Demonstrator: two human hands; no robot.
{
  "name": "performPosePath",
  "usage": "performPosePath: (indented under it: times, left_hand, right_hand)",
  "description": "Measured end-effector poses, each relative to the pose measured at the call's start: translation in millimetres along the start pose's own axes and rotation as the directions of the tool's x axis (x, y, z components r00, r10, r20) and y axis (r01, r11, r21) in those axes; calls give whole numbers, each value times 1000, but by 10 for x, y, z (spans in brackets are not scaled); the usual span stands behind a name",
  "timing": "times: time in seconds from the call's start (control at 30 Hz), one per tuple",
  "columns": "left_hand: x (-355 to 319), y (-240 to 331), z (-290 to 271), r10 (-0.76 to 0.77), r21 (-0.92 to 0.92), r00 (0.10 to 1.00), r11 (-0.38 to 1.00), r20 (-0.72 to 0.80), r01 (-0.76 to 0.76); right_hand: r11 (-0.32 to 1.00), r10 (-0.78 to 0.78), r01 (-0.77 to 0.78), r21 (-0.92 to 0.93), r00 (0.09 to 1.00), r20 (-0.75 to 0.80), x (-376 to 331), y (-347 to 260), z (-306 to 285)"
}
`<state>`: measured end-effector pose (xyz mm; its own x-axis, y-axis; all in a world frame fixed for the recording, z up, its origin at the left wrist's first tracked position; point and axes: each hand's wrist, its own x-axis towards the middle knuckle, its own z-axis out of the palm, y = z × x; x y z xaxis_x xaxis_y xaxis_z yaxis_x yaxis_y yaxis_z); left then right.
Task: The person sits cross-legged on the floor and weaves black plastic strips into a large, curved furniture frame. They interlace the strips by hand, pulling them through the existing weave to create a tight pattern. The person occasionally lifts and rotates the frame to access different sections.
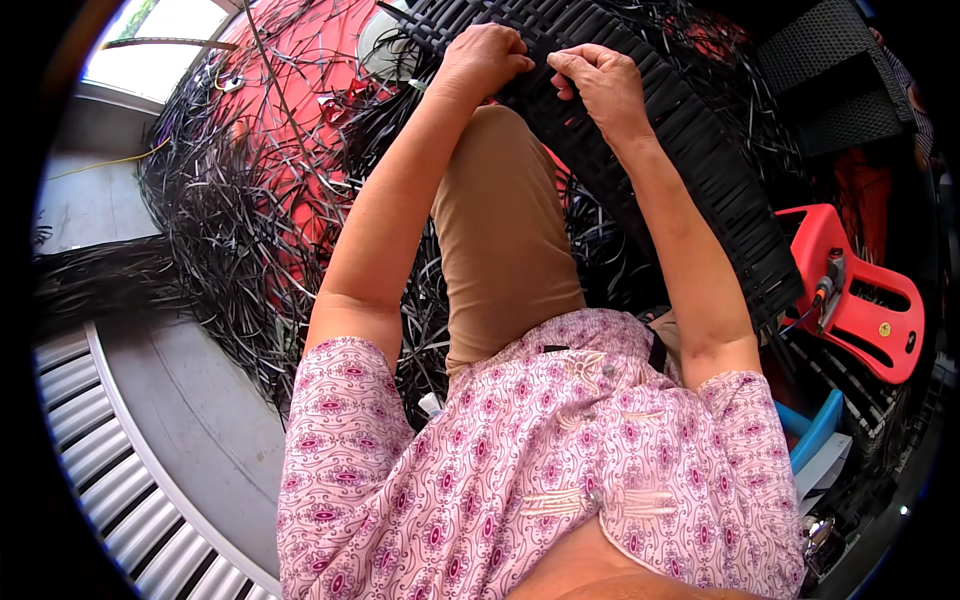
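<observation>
A long black woven panel (680, 150) of flat strips slants from the top middle down to the right, beyond my raised knee. Over its upper part, my left hand (485, 62) is closed, fingers curled and thumb toward the weave. Close by on the right, my right hand (603, 88) is closed in a pinch between thumb and forefinger. Whatever lies between the fingertips of either hand is too small and dark against the black weave to make out. Loose black strips (235, 190) lie in tangled heaps around the panel.
Red sheeting (300, 60) shows under the strips. At right stands a red plastic chair (885, 325) with a hand tool (828, 285) on it; a black woven box-like piece (830, 80) is behind. A roller conveyor (130, 480) runs along the lower left. Something blue (815, 430) sits below the chair.
</observation>
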<state>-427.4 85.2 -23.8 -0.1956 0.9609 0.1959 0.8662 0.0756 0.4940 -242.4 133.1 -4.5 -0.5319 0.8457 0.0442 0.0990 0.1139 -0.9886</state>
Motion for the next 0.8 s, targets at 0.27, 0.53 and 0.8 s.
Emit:
performPosePath:
  times: [0.27,0.53,0.8]
  left_hand:
    - [41,-28,-61,20,-194,994,981,103,0]
    - [40,-87,-8,38,-235,992,972,119,-9]
    - [104,-154,13,-61,-431,967,887,247,166]
  right_hand:
    - [853,-51,22,-522,998,-41,139,50,74]
    - [592,70,-35,-805,998,8,343,-14,168]
    - [529,-1,5,-849,1000,5,303,-79,294]
